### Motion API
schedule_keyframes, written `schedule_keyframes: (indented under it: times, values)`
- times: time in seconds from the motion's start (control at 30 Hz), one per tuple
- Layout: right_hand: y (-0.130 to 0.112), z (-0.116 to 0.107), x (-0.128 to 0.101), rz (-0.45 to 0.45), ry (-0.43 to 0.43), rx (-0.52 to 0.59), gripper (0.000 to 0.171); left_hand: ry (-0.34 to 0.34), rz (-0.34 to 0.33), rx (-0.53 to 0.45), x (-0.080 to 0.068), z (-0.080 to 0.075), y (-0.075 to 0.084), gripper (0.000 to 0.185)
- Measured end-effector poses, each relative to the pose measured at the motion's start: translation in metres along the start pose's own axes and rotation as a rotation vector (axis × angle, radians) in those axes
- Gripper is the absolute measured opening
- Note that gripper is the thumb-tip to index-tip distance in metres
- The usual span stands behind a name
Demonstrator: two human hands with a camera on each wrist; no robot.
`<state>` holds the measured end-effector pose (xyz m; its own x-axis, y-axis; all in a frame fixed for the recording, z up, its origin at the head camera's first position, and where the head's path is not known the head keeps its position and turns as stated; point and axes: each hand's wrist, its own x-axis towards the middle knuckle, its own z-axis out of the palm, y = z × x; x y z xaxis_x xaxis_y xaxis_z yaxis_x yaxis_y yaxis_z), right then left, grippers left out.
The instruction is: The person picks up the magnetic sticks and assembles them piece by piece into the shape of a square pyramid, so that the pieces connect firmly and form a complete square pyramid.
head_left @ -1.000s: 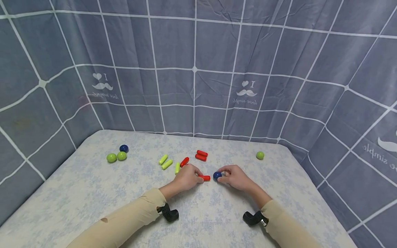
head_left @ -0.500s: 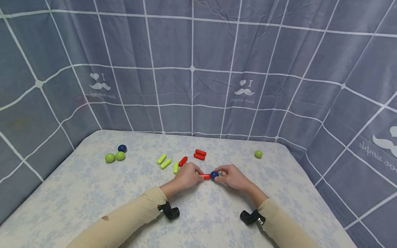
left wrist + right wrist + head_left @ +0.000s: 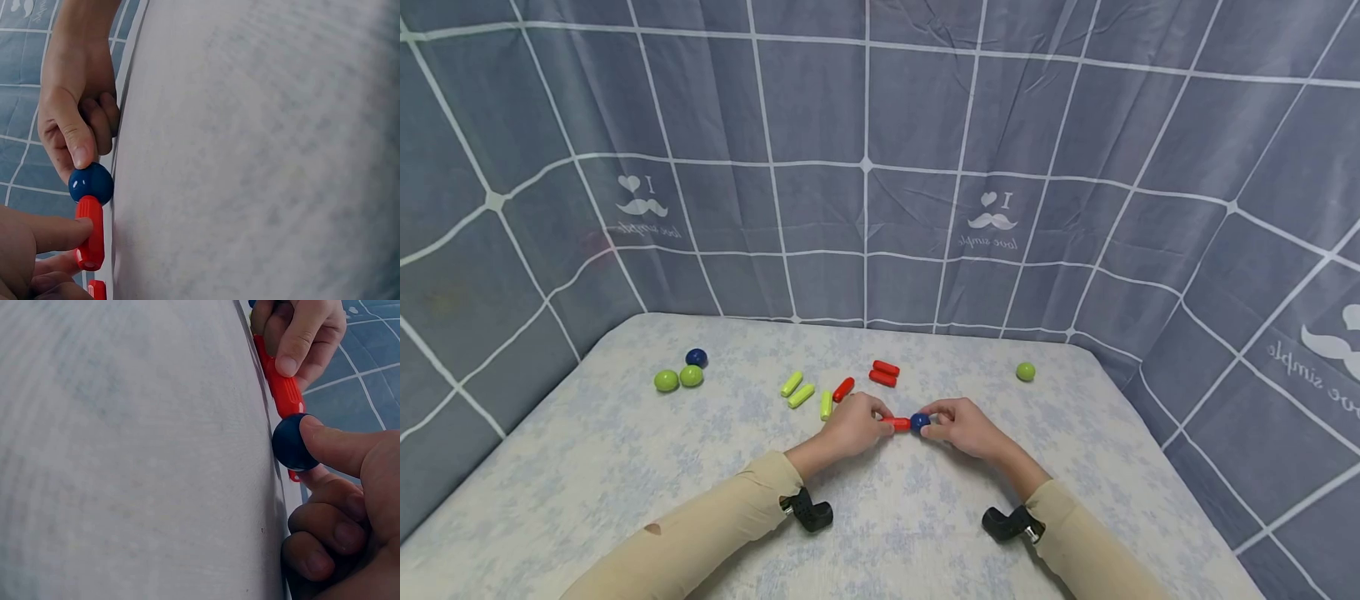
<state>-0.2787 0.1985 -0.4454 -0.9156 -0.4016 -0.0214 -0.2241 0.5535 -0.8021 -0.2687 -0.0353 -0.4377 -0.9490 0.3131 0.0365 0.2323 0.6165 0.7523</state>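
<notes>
Here, the left hand pinches a red stick with its thumb and fingers. The right hand pinches a blue ball the same way. The ball touches the end of the stick, right between the two hands, just above the table. Behind the hands lie three more red sticks and three yellow sticks. Far to the left sit two green balls and another blue one. One green ball sits alone on the right.
</notes>
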Motion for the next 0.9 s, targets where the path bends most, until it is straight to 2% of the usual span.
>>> schedule_keyframes:
  times: [0.2, 0.37, 0.53, 0.7, 0.9]
  values:
    - [0.004, -0.001, 0.001, 0.016, -0.004, -0.005, 0.036, 0.023, -0.007, 0.001, -0.003, -0.003, -0.002, 0.021]
    - [0.004, 0.0, 0.001, 0.029, 0.005, -0.006, 0.036, 0.066, -0.032, -0.037, -0.01, -0.013, -0.005, 0.026]
    - [0.004, 0.0, 0.0, 0.016, 0.005, -0.006, 0.037, 0.156, -0.029, -0.083, -0.019, -0.026, -0.012, 0.026]
    - [0.006, 0.001, 0.0, 0.003, 0.005, 0.002, 0.037, 0.245, -0.062, -0.137, -0.03, -0.042, -0.023, 0.025]
    - [0.005, 0.001, -0.001, 0.003, 0.005, 0.013, 0.038, 0.315, -0.089, -0.138, -0.043, -0.062, -0.038, 0.031]
